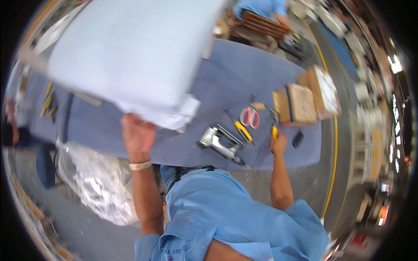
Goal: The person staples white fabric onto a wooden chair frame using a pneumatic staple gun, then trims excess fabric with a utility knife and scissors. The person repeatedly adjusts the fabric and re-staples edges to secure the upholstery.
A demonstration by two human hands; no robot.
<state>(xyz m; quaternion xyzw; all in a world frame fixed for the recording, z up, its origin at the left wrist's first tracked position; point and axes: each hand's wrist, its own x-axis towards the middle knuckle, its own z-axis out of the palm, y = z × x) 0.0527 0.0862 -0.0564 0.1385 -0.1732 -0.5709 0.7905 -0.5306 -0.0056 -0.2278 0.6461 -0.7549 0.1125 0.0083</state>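
Note:
My left hand (137,134) grips the lower edge of a large white fabric-covered cushion panel (130,52), which is tilted up over the blue-grey work table (244,74). My right hand (278,141) is at the table's near edge, closed on a yellow-handled tool (274,129) whose thin tip points away from me. A silver pneumatic staple gun (220,143) lies between my hands. A yellow-handled screwdriver (241,129) and red-handled scissors (250,117) lie just beyond it.
Two cardboard boxes (300,103) (324,89) stand at the table's right end, with a small black object (298,139) near them. A clear plastic bag (102,182) hangs at the left below the table. Another person in blue (261,8) works at the far side. A yellow floor line (334,148) runs on the right.

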